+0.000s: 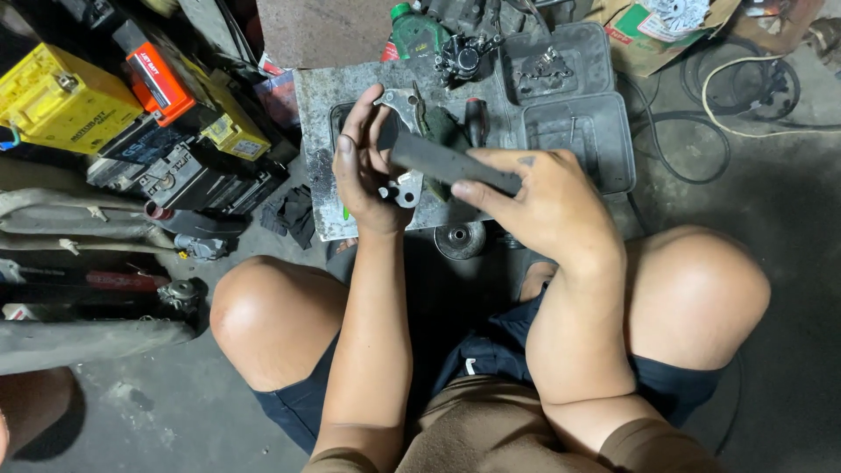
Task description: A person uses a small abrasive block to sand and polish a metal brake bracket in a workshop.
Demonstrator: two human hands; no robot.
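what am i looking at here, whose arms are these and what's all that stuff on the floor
This is one picture from a camera worn on a person's head, looking down. The arms and bare knees are that person's own; they crouch on a concrete floor.

The left hand holds a small silver metal bracket. The right hand holds a dark flat bar laid across the bracket, with the bar's far end touching the left fingers.

Below the hands lies a grey metal sheet with black plastic trays, a screwdriver, a green bottle and small engine parts. To the left are yellow and black batteries. Cables lie at the upper right.
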